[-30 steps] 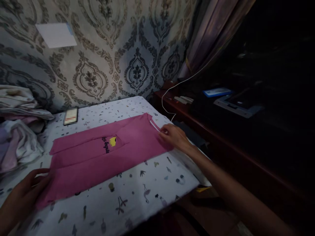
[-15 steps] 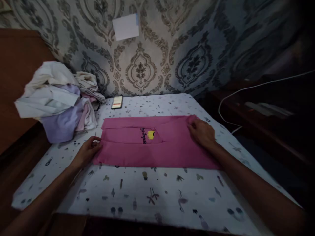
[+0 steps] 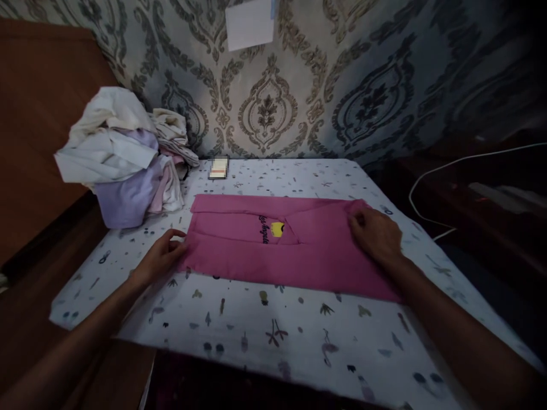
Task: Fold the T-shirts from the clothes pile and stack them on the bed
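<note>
A pink shirt (image 3: 325,245) lies flat on the patterned bedsheet, its long sides folded inward. Between the folds show dark lettering and a yellow print. At the left end, my left hand (image 3: 164,253) pinches the shirt's edge between thumb and fingers. My right hand (image 3: 376,233) is closed on the upper corner at the right end, knuckles up; its fingertips are partly hidden. The right forearm passes over the shirt's lower right corner.
A heap of white and lilac clothes (image 3: 128,165) sits at the back left beside a brown wooden panel (image 3: 47,114). A small blurred phone-like item (image 3: 218,168) lies near the wall. At right, a white cable (image 3: 416,188) hangs by a dark surface.
The view has shifted, so everything appears farther right. Both hands stay at the two ends of the pink shirt, which keeps its folded shape.
</note>
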`<act>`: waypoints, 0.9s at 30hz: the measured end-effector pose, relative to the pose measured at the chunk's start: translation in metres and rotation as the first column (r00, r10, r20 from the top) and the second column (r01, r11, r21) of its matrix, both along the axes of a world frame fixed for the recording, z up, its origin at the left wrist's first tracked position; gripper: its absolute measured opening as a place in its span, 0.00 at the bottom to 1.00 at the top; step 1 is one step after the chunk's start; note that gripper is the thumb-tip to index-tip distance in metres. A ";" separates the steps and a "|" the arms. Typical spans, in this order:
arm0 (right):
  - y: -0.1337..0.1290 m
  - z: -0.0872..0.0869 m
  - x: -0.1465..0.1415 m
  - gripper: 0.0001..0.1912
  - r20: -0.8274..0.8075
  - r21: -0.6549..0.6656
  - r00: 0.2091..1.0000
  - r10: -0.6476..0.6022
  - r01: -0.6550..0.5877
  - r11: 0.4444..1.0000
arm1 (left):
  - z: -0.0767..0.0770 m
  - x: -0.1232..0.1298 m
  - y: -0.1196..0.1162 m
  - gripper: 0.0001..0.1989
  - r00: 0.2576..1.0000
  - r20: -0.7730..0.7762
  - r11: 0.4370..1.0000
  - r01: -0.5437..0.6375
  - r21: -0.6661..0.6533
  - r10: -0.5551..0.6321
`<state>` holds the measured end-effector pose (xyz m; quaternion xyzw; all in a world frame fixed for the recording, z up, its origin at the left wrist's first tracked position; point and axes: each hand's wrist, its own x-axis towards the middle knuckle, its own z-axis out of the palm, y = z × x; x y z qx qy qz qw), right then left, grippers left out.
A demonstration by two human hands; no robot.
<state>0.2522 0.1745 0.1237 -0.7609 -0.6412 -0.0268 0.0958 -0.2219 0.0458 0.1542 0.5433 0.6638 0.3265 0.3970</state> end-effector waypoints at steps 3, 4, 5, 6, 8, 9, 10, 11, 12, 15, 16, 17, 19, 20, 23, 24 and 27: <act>-0.002 0.001 -0.002 0.10 -0.018 0.026 1.000 0.001 -0.001 1.000 | 0.001 0.004 -0.002 0.22 0.999 -0.001 0.987 -0.038 0.159 0.039; -0.002 0.001 -0.003 0.10 -0.024 0.035 1.000 0.004 -0.004 0.999 | 0.002 0.005 -0.001 0.21 0.999 -0.005 0.978 -0.045 0.205 0.047; -0.002 0.001 -0.003 0.09 -0.025 0.040 1.000 0.003 -0.002 0.999 | 0.003 0.006 -0.001 0.21 0.998 -0.022 0.969 -0.047 0.241 0.054; -0.002 0.000 -0.003 0.10 -0.022 0.040 1.000 0.000 0.001 0.999 | 0.004 0.007 -0.001 0.20 0.996 -0.060 0.962 -0.042 0.268 0.060; -0.002 -0.001 -0.002 0.10 -0.018 0.039 1.000 0.001 0.000 0.999 | 0.005 0.007 -0.004 0.18 0.976 -0.210 0.960 -0.001 0.281 0.063; -0.001 -0.002 -0.002 0.10 -0.020 0.042 1.000 0.002 -0.001 0.999 | 0.004 0.006 -0.006 0.17 0.950 -0.309 0.965 0.031 0.260 0.053; 0.000 -0.003 -0.001 0.10 -0.023 0.047 1.000 0.004 -0.003 0.999 | 0.004 0.005 -0.008 0.15 0.913 -0.406 0.973 0.063 0.221 0.033; 0.001 -0.004 0.001 0.09 -0.027 0.052 1.000 0.010 -0.008 0.999 | 0.003 0.004 -0.010 0.15 0.870 -0.493 0.982 0.090 0.168 0.005; 0.001 -0.005 0.002 0.09 -0.032 0.055 0.999 0.014 -0.012 0.998 | 0.003 0.003 -0.012 0.14 0.823 -0.567 0.988 0.107 0.115 -0.023; 0.001 -0.007 0.006 0.11 -0.039 0.053 0.999 0.020 -0.018 0.998 | 0.006 -0.002 -0.009 0.16 0.707 -0.704 0.992 0.118 0.033 -0.061; 0.001 -0.007 0.007 0.12 -0.037 0.058 0.999 0.031 -0.029 0.998 | 0.009 -0.003 -0.005 0.16 0.688 -0.724 0.992 0.123 0.033 -0.062; -0.001 -0.006 0.007 0.13 -0.030 0.066 0.998 0.049 -0.047 0.997 | 0.012 -0.003 0.001 0.17 0.681 -0.729 0.990 0.136 0.041 -0.063; -0.003 -0.005 0.007 0.15 -0.007 0.068 0.995 0.097 -0.096 0.993 | 0.019 0.002 0.014 0.17 0.699 -0.709 0.980 0.189 0.061 -0.090; -0.003 -0.004 0.006 0.16 0.003 0.057 0.993 0.114 -0.114 0.992 | 0.022 0.008 0.022 0.17 0.718 -0.685 0.970 0.233 0.070 -0.123; -0.002 0.000 0.002 0.19 -0.007 -0.014 0.995 0.100 -0.100 0.995 | 0.024 0.041 0.046 0.16 0.776 -0.548 0.902 0.424 0.086 -0.313; 0.000 0.001 0.001 0.19 -0.023 -0.032 0.996 0.084 -0.085 0.996 | 0.023 0.056 0.053 0.15 0.782 -0.493 0.869 0.485 0.095 -0.382; 0.003 0.004 -0.002 0.17 -0.110 -0.031 0.992 0.054 -0.058 0.998 | 0.013 0.107 0.071 0.13 0.767 -0.395 0.797 0.591 0.126 -0.506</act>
